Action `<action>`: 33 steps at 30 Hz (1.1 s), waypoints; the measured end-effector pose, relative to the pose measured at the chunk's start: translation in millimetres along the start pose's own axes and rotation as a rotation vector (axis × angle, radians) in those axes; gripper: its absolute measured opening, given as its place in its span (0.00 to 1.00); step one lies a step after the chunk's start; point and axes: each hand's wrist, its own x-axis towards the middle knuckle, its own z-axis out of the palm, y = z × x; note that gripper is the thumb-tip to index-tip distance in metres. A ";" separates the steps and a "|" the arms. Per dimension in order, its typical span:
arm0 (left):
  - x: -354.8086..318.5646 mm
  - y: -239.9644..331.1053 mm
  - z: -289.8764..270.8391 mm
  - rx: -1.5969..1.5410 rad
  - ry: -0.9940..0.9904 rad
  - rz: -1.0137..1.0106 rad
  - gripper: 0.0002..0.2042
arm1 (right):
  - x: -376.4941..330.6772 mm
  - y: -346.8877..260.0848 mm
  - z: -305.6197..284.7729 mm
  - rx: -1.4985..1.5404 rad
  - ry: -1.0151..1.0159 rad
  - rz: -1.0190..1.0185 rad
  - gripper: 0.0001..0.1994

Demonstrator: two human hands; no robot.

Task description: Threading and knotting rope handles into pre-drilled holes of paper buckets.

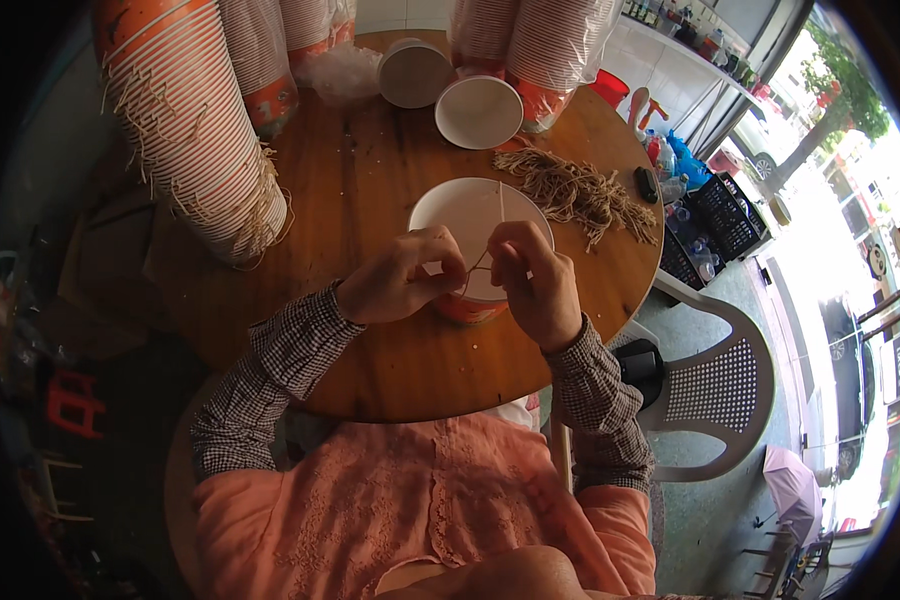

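A white-lined paper bucket (455, 203) with an orange outside stands upright on the round wooden table before me. Over its near rim, my left hand (410, 275) pinches a thin tan string (477, 264). My right hand (537, 280) grips the same string, its fingers curled together. Between the two hands the string makes a small loop or crossing. Just beyond, to the right, lies a loose bundle of tan strings (580, 190). At the left leans a tall stack of nested orange-and-white buckets (185, 125), with strings hanging along its side.
Two more paper buckets, one upright (478, 112) and one tipped (413, 74), sit at the table's far side. Plastic-wrapped bucket stacks (560, 50) stand behind. A small black object (647, 184) lies at the right edge. A grey plastic chair (715, 390) stands right of the table (420, 375).
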 end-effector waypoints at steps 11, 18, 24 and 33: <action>13.2 18.5 11.8 -0.081 0.135 -0.118 0.09 | 7.0 -5.3 -0.9 -0.037 0.053 -0.180 0.05; 4.8 25.6 24.3 -0.150 0.175 -0.106 0.06 | 2.0 -11.3 -14.1 0.167 -0.111 -0.057 0.12; 1.1 31.5 25.4 -0.017 0.177 -0.094 0.03 | 4.8 0.7 -13.5 0.274 0.079 -0.118 0.12; -4.9 14.2 39.1 0.368 0.142 0.104 0.04 | 24.8 12.7 -23.2 0.354 0.287 -0.092 0.08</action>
